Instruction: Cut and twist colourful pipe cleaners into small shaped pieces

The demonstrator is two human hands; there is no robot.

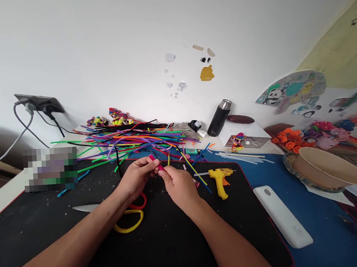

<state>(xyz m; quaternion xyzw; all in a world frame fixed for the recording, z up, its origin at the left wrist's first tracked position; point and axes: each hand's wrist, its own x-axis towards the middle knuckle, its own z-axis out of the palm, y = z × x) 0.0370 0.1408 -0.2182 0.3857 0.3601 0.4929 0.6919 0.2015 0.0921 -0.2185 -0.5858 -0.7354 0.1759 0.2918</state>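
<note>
Between the fingertips of both hands is a short magenta pipe cleaner (160,167), held above the black mat. My left hand (138,174) pinches its upper end between thumb and fingers. From the other side, my right hand (181,185) grips the lower end with thumb and forefinger; its other fingers are curled out of sight. Beneath my left forearm lie scissors (130,230) with one yellow and one red handle loop, partly covered by the wrist. To the right of my right hand rests a yellow glue gun (220,182) with a clear stick at its back.
A heap of coloured pipe cleaners (136,140) lies along the back. Behind the mat (173,238) stand a black bottle (220,118), a small figure (238,142) and a white box (257,128). A white power bank (283,217) and a bowl (328,170) are at right.
</note>
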